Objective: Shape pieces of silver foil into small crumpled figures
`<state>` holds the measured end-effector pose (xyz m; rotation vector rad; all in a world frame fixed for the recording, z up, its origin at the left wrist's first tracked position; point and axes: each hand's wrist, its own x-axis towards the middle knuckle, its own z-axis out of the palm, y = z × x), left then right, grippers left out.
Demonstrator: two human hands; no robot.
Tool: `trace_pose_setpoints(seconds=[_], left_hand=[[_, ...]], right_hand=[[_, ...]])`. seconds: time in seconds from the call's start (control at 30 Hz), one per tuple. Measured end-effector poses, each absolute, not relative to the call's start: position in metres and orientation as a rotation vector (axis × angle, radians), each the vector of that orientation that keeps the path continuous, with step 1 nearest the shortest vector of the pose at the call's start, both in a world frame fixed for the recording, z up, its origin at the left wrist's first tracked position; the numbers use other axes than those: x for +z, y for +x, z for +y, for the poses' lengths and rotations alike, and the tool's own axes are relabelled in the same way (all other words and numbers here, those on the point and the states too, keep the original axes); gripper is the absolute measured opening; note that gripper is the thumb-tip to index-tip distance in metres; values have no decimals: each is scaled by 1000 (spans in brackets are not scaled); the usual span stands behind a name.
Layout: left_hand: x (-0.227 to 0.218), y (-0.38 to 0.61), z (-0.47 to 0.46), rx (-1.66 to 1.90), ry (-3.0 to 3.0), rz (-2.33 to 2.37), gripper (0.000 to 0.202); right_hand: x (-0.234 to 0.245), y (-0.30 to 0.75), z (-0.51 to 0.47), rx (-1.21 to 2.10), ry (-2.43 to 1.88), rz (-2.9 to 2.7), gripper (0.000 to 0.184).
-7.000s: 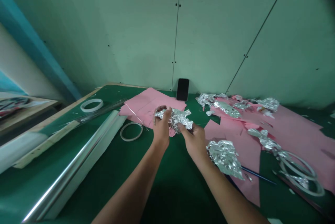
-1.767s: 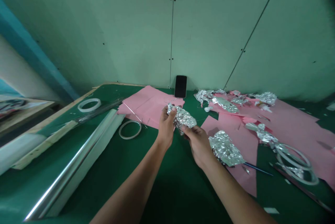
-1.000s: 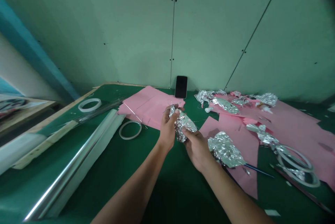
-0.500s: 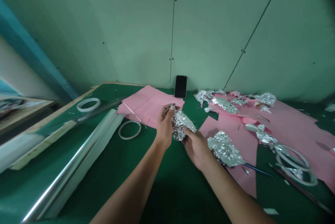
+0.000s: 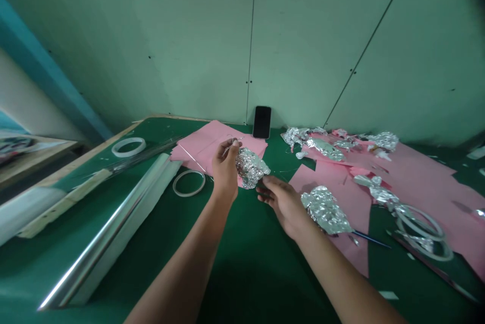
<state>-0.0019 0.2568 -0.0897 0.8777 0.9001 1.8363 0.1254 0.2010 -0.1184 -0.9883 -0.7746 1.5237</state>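
My left hand (image 5: 226,165) pinches a thin wire at the upper left end of a crumpled piece of aluminium foil (image 5: 251,166). The foil is roughly leaf-shaped and held above the table, partly in front of the pink paper sheets (image 5: 206,139). Close to its lower right tip is my right hand (image 5: 282,202), with thumb and fingers apart. Whether the thumb still touches the foil edge I cannot tell. Another crumpled foil piece (image 5: 326,210) lies to the right of that hand, on pink paper.
A phone (image 5: 261,122) leans against the wall at the back. Tape rolls (image 5: 173,186) (image 5: 129,139), a foil roll (image 5: 102,235) and bundled wires (image 5: 146,156) lie left. Rightward are foil scraps (image 5: 326,149), stacked tape rings (image 5: 441,243), a dark blue pen-like stick (image 5: 373,239) and scissors-like blades (image 5: 435,267).
The foil piece has moved left and slightly up with my left hand. My right hand, which gripped its lower right side before, has loosened and its fingers have spread.
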Motion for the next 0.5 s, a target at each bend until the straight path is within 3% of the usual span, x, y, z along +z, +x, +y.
trace_pose_setpoints(seconds=[0.27, 0.5], left_hand=[[-95, 0, 260, 1858, 883, 898, 15], [-92, -2, 258, 1650, 1001, 810, 27]], right_hand=[[-123, 123, 201, 1525, -971, -790, 24], [-124, 121, 202, 1511, -895, -721, 22]])
